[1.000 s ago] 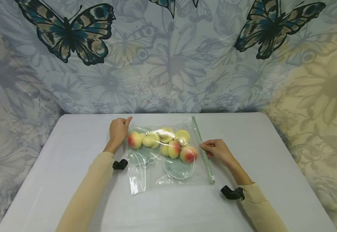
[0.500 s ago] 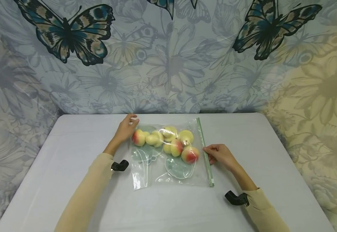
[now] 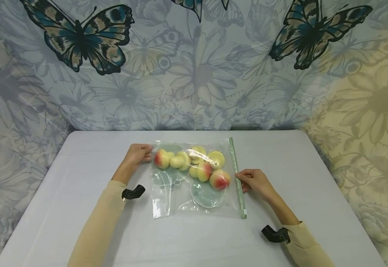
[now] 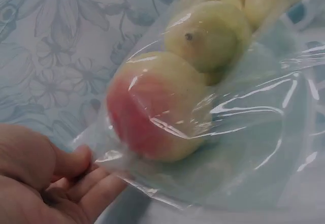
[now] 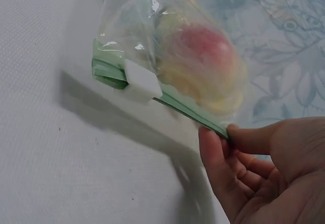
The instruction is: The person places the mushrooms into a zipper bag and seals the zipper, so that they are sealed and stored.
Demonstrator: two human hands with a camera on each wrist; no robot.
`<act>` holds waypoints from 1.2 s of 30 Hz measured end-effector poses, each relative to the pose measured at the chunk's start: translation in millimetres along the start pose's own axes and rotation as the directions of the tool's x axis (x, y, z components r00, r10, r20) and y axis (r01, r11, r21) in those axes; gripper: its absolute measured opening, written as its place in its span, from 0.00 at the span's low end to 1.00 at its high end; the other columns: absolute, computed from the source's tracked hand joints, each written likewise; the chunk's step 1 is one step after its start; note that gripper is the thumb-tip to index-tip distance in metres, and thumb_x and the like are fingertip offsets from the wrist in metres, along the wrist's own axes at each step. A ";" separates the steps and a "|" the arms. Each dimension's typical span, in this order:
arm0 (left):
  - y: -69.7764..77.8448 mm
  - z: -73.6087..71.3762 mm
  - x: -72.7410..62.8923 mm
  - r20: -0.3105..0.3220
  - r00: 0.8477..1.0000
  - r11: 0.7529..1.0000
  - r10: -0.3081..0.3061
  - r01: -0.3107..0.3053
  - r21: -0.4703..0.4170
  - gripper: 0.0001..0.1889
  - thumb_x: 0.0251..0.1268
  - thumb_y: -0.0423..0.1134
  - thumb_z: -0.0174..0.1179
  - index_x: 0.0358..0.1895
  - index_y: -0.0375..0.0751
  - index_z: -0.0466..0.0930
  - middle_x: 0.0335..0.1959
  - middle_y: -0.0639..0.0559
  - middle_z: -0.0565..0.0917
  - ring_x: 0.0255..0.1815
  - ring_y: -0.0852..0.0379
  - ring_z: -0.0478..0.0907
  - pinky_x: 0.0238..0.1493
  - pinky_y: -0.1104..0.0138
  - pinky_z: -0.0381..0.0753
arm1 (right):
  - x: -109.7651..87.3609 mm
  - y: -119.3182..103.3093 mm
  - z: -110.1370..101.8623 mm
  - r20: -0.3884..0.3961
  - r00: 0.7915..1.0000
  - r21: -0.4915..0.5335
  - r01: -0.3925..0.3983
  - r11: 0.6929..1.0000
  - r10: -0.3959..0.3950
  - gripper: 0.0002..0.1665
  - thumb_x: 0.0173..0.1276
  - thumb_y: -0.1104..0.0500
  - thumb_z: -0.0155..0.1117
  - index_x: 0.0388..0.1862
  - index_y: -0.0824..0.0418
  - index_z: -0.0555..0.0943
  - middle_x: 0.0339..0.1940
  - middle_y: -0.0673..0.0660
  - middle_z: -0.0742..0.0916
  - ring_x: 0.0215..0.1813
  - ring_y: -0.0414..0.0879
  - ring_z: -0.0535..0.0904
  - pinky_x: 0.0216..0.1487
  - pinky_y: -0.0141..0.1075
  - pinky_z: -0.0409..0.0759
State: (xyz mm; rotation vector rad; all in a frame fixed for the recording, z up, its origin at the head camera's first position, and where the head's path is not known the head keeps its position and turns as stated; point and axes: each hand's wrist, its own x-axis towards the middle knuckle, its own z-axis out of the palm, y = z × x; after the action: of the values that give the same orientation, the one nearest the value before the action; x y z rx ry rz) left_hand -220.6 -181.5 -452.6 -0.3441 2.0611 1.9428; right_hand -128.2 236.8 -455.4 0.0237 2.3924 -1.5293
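A clear zip bag (image 3: pixel 184 202) lies flat on the white table, its green zip strip (image 3: pixel 236 178) on the right. Inside are several yellow fruits, some blushed red like peaches (image 3: pixel 220 179), and pale green scalloped dishes (image 3: pixel 207 195). My left hand (image 3: pixel 138 155) pinches the bag's left edge near its upper corner. In the left wrist view, the thumb (image 4: pixel 73 160) lies over the plastic with fingers below, close to a red-blushed peach (image 4: pixel 157 107). My right hand (image 3: pixel 255 182) pinches the zip strip between thumb and forefinger around its middle. A white slider (image 5: pixel 143 80) sits near the strip's near end.
The white table (image 3: pixel 194 241) reaches back to a wall hanging (image 3: pixel 200 85) printed with flowers and butterflies. Black wrist cameras (image 3: pixel 134 192) jut from both sleeves, low over the tabletop.
My left hand has come down from the bag's upper left corner and now grips its left edge. The bag has shifted slightly right, and my right hand moved slightly nearer with the strip.
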 end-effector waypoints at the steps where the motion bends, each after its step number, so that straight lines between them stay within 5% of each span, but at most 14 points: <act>1: 2.1 -0.7 0.1 -0.007 1.000 1.000 0.021 -0.021 -0.003 0.18 0.74 0.28 0.50 0.60 0.15 0.69 0.24 0.56 0.79 0.25 0.68 0.79 0.32 0.74 0.82 | -0.4 0.4 -1.1 -0.003 1.000 0.000 -0.003 1.000 0.003 0.19 0.72 0.59 0.61 0.44 0.79 0.80 0.24 0.53 0.84 0.22 0.41 0.80 0.27 0.35 0.83; 5: 9.3 -2.6 0.3 -0.008 0.997 0.997 0.071 -0.071 0.014 0.18 0.74 0.27 0.49 0.59 0.13 0.69 0.26 0.52 0.83 0.25 0.66 0.82 0.33 0.72 0.83 | -2.4 1.4 -4.7 -0.001 1.000 0.014 -0.023 1.000 0.023 0.18 0.72 0.60 0.61 0.44 0.79 0.80 0.24 0.52 0.85 0.22 0.40 0.80 0.28 0.34 0.82; 14: -5.8 3.0 -3.3 0.069 0.995 0.992 -0.070 0.062 0.112 0.24 0.73 0.37 0.57 0.62 0.20 0.71 0.23 0.57 0.75 0.21 0.68 0.76 0.31 0.75 0.81 | -6.4 -1.3 -4.9 0.016 0.999 0.049 -0.033 0.998 0.032 0.21 0.72 0.59 0.62 0.47 0.80 0.79 0.28 0.54 0.87 0.23 0.40 0.82 0.29 0.34 0.83; 21: 10.9 4.3 1.9 0.011 0.998 0.960 0.068 -0.068 0.272 0.19 0.71 0.34 0.59 0.54 0.18 0.77 0.23 0.56 0.78 0.24 0.67 0.74 0.28 0.76 0.79 | -9.0 -2.9 -3.8 0.042 0.999 0.041 0.002 0.999 -0.003 0.20 0.71 0.61 0.62 0.46 0.81 0.80 0.28 0.57 0.88 0.24 0.41 0.83 0.30 0.35 0.84; 27: 13.5 7.3 10.2 -0.005 0.995 0.933 0.100 -0.092 0.349 0.17 0.72 0.35 0.57 0.50 0.18 0.79 0.21 0.54 0.75 0.22 0.65 0.72 0.25 0.76 0.78 | -5.1 -2.1 -1.1 0.021 0.999 0.014 0.026 1.000 -0.027 0.19 0.71 0.61 0.62 0.46 0.80 0.80 0.27 0.58 0.87 0.24 0.42 0.83 0.30 0.36 0.84; 30: 10.4 7.4 7.6 0.001 0.992 0.924 0.123 -0.115 0.366 0.19 0.75 0.38 0.53 0.53 0.20 0.77 0.30 0.46 0.80 0.28 0.59 0.78 0.32 0.72 0.82 | -3.6 0.1 -4.2 0.019 0.998 -0.031 0.054 0.998 -0.053 0.19 0.72 0.60 0.61 0.47 0.79 0.80 0.27 0.59 0.87 0.26 0.44 0.84 0.31 0.36 0.84; 33: 8.5 4.4 0.6 0.027 0.978 0.861 0.207 -0.195 0.470 0.23 0.77 0.43 0.50 0.62 0.24 0.72 0.45 0.34 0.83 0.42 0.45 0.84 0.47 0.59 0.82 | -3.4 1.9 -9.8 -0.015 0.994 -0.122 0.108 0.987 -0.111 0.19 0.74 0.57 0.60 0.47 0.75 0.81 0.31 0.61 0.87 0.29 0.47 0.85 0.30 0.36 0.84; 36: 6.9 -1.1 -7.3 0.074 0.937 0.718 0.342 -0.312 0.622 0.29 0.77 0.48 0.50 0.70 0.29 0.64 0.58 0.30 0.78 0.59 0.35 0.76 0.61 0.47 0.72 | -5.1 1.6 -17.7 -0.081 0.974 -0.280 0.182 0.942 -0.212 0.19 0.75 0.55 0.58 0.49 0.71 0.82 0.38 0.63 0.87 0.31 0.49 0.86 0.30 0.36 0.84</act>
State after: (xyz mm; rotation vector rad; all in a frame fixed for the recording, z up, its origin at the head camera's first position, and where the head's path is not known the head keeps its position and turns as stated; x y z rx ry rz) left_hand -216.3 -182.3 -443.5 0.1457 2.7930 1.2589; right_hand -127.3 254.0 -448.6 -0.2033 2.7454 -1.2932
